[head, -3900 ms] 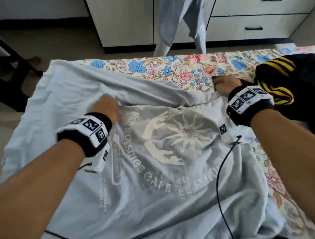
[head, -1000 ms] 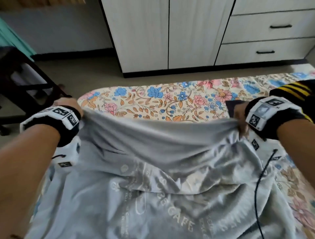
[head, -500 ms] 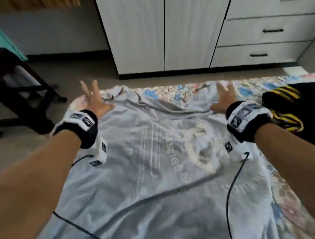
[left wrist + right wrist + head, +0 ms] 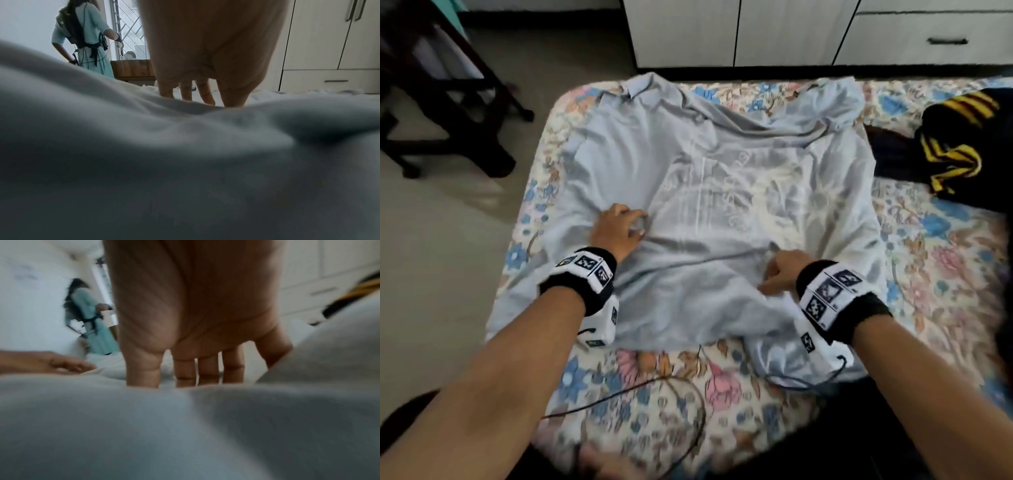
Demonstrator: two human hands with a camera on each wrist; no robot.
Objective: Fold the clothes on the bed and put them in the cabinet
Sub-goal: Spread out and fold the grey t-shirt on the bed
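The grey shirt [image 4: 715, 192] is soft, matt cloth with a faded pale print, creased all over. The bed [image 4: 945, 260] wears a floral cotton cover, and the cabinet [image 4: 681, 31] looks smooth, pale laminate.

The head camera looks down from above the near bed [image 4: 945, 260] edge toward the far cabinet [image 4: 722, 34]; each wrist camera sits very low on the grey shirt [image 4: 144, 162], facing far along the fingers [image 4: 185, 374]; all views share this shirt.
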